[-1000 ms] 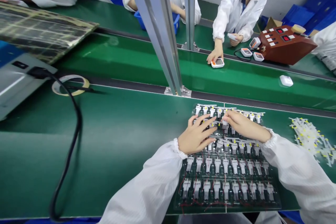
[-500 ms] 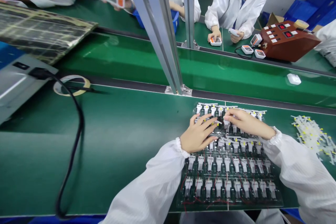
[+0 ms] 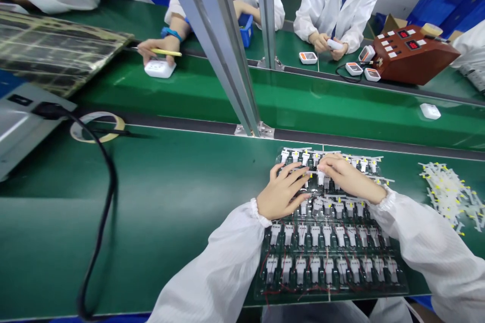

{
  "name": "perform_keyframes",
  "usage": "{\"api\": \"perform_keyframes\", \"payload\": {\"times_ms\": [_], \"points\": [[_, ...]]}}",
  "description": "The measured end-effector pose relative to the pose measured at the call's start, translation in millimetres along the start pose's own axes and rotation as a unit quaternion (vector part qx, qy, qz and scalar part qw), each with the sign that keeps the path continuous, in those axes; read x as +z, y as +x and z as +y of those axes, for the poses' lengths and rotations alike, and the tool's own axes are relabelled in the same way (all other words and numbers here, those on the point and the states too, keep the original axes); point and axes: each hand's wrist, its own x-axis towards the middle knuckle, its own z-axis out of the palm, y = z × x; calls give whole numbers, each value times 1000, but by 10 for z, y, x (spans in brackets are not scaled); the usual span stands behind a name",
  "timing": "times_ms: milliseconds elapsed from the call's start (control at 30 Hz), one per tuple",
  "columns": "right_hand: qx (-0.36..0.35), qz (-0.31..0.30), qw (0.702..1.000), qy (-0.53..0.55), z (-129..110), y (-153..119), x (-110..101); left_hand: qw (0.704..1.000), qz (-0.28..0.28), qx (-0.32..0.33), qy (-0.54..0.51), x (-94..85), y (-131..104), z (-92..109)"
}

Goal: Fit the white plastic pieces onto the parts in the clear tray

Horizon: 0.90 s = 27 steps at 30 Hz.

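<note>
A clear plastic tray [image 3: 329, 251] holds rows of small white-and-grey parts [image 3: 315, 268]; thin red wires show in the nearer rows. White plastic strips with yellow bits lie across parts in the farther rows. My left hand [image 3: 282, 193] rests over the tray's left side, fingers spread, holding nothing visible. Above the second row from the back, my right hand [image 3: 350, 179] has its thumb and fingers pinched together at a white part [image 3: 321, 177]. Whatever lies between those fingertips is hidden. To the right is a loose pile of white strips with yellow bits [image 3: 447, 192].
A metal post [image 3: 227, 55] rises behind the bench. On the left are a tape roll [image 3: 97, 127], a black cable [image 3: 109, 202] and a grey box [image 3: 30, 121]. Across the green conveyor [image 3: 341, 96], co-workers handle white devices near a brown box [image 3: 417, 58].
My right hand has shifted slightly left, its fingertips still pinched; my left hand stays nearly in place. A co-worker's hand has lowered a white device to the conveyor.
</note>
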Motion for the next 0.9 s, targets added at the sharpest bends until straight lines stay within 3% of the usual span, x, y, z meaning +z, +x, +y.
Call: {"api": "perform_keyframes", "payload": {"times_ms": [333, 600, 900], "points": [[-17, 21, 999, -32, 17, -73, 64, 1000, 5, 2, 10, -9, 11, 3], [-24, 110, 990, -87, -29, -67, 329, 1000, -4, -5, -3, -9, 5, 10], [-29, 102, 989, -105, -17, -61, 342, 1000, 1, -2, -6, 4, -3, -2]]}}
